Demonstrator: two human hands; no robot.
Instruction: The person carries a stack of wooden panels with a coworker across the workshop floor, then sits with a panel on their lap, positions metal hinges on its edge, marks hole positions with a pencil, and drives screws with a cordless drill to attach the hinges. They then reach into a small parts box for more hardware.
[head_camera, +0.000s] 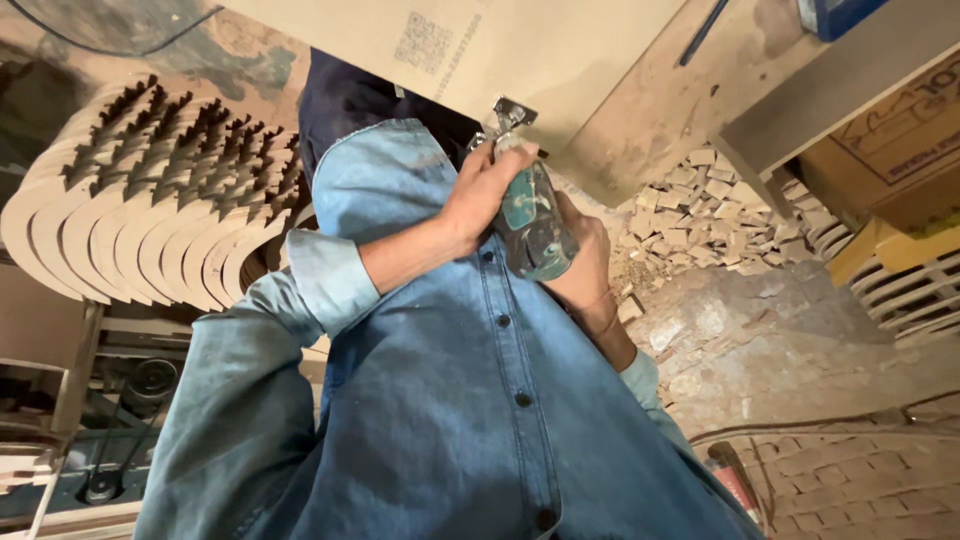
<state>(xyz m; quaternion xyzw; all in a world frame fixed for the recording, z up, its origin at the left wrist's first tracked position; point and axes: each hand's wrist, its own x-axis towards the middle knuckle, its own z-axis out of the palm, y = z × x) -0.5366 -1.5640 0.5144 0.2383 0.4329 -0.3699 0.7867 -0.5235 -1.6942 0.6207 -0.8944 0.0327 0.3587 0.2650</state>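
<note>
Denim shirt (470, 400) closest to lens, sleeves rolled. Left hand (485, 195) and right hand (585, 265) both clasped round dusty teal power tool (530, 215), each grip full, nose pressed against pale board (560, 60) with square printed label. Brown cardboard carton (890, 140) at right; curved wooden cutouts (140, 220) stacked left, wood offcuts (700, 210) heaped behind.
</note>
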